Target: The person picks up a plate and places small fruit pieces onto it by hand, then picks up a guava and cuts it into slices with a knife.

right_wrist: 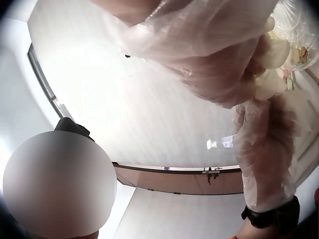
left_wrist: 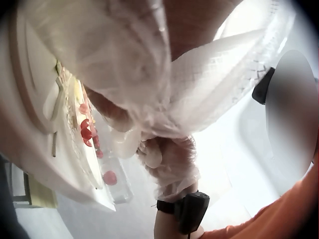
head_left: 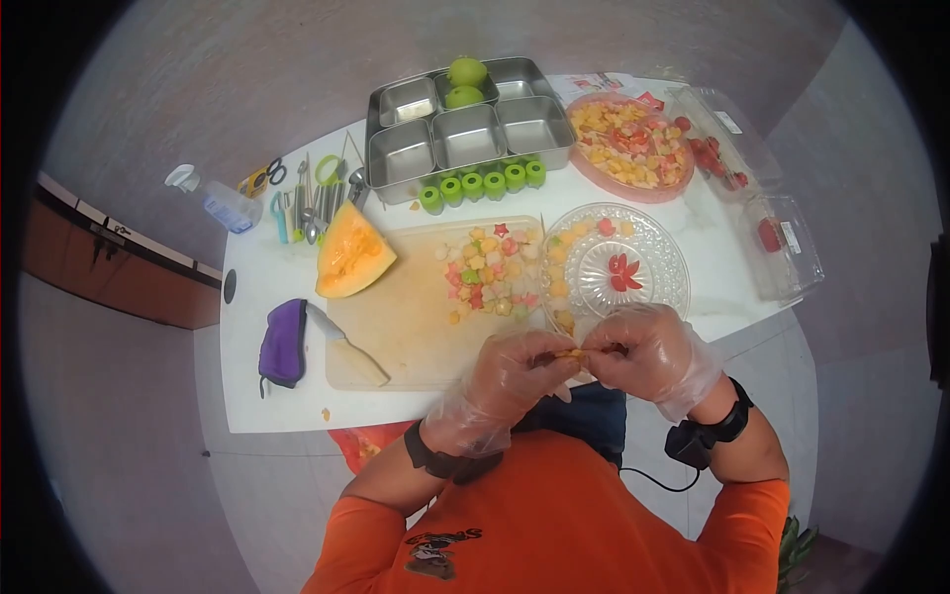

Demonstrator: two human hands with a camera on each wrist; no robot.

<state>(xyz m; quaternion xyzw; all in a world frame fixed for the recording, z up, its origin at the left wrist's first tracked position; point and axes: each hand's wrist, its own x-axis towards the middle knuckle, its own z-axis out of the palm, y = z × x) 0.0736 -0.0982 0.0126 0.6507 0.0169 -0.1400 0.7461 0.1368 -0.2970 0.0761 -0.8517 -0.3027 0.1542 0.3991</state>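
Observation:
Both hands wear clear plastic gloves and meet at the table's front edge, in front of the glass plate [head_left: 673, 247]. Between their fingertips is a small yellow-orange piece [head_left: 571, 353]. The left hand [head_left: 510, 376] pinches it from one side, the right hand [head_left: 648, 361] from the other. On the plate, red pieces [head_left: 623, 272] form a small cluster in the middle, and star- and flower-shaped pieces [head_left: 557, 254] line its left rim. In the wrist views the gloves hide the fingertips; the right hand [left_wrist: 169, 159] and left hand [right_wrist: 264, 149] appear opposite.
A cutting board [head_left: 396, 342] holds cut fruit shapes, a melon wedge [head_left: 354, 255] and a knife [head_left: 348, 346]. Behind stand a steel tray [head_left: 396, 183], green cutters [head_left: 473, 186] and a pink bowl of shapes [head_left: 633, 190]. Clear boxes [head_left: 782, 247] are right; utensils, spray bottle [head_left: 228, 206] and purple pouch [head_left: 284, 342] left.

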